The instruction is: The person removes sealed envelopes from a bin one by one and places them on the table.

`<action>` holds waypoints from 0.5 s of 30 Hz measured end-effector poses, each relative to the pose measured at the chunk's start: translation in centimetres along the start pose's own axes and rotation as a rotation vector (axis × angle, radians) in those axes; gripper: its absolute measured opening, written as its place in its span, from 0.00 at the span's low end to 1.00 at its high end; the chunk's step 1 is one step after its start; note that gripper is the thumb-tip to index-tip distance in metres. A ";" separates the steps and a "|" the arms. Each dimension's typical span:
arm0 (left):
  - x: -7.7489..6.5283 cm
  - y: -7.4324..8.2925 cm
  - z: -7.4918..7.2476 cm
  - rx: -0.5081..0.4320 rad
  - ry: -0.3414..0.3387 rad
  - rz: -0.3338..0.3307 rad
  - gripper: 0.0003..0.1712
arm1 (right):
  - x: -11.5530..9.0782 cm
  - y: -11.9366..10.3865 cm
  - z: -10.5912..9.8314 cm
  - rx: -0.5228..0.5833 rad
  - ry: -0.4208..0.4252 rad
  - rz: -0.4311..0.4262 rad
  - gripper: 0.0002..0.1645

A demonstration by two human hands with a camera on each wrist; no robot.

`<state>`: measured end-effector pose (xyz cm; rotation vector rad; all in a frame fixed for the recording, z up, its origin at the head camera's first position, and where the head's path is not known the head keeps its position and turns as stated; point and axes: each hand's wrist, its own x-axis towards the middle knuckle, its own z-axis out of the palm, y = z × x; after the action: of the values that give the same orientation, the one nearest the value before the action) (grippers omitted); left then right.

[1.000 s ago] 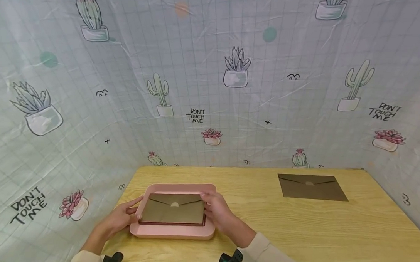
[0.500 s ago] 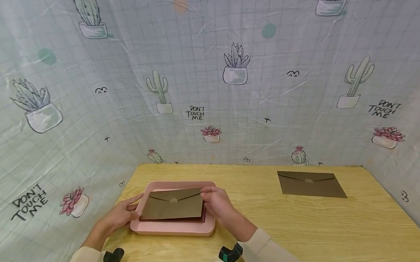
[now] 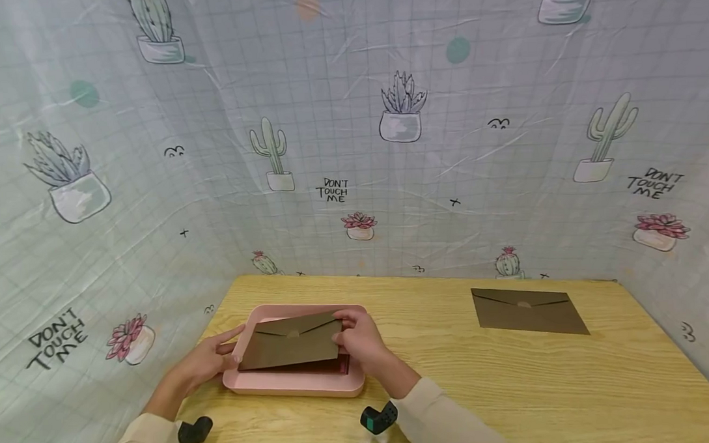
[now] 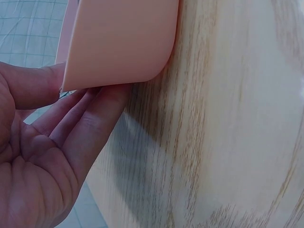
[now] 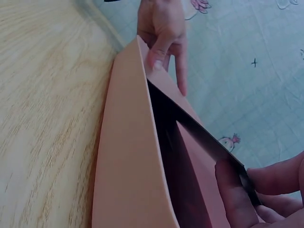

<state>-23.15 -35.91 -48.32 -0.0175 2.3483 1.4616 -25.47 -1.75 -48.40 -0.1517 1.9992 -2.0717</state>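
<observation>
A pink tray [image 3: 290, 381] stands on the table at the left. My left hand [image 3: 202, 364] holds its left side; in the left wrist view the thumb lies over the tray wall [image 4: 118, 45] and the fingers go under it. With thumb and fingers my right hand [image 3: 363, 340] pinches the right edge of a brown-gold envelope [image 3: 288, 351]. That envelope is tilted, its right end raised and its left end low in the tray. Beneath it shows a dark reddish flat thing [image 3: 324, 366], mostly hidden. The right wrist view shows a gap under the lifted envelope [image 5: 209, 135].
Another brown envelope [image 3: 528, 314] lies flat on the wooden table [image 3: 442, 375] at the far right. A cactus-printed sheet [image 3: 352, 150] hangs behind the table and at both sides. Black devices [image 3: 377, 418] are worn at the wrists.
My right hand has raised the right end of the top envelope, which lay flatter a second ago, uncovering more of what lies below. The left hand has stayed at the tray's side.
</observation>
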 end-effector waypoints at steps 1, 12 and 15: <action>0.0 0.0 0.1 0.001 -0.003 0.000 0.49 | 0.0 0.1 0.1 -0.012 0.000 -0.007 0.31; 0.2 0.1 -0.3 0.037 -0.020 0.035 0.47 | 0.7 -0.2 -0.2 -0.017 0.028 0.033 0.32; 0.2 0.0 -0.4 0.029 -0.037 0.043 0.46 | 0.7 -0.3 -0.3 -0.005 0.031 0.046 0.32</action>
<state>-23.40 -36.22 -48.26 0.0678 2.3535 1.4352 -26.30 -1.63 -48.23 -0.0736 2.0062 -2.0531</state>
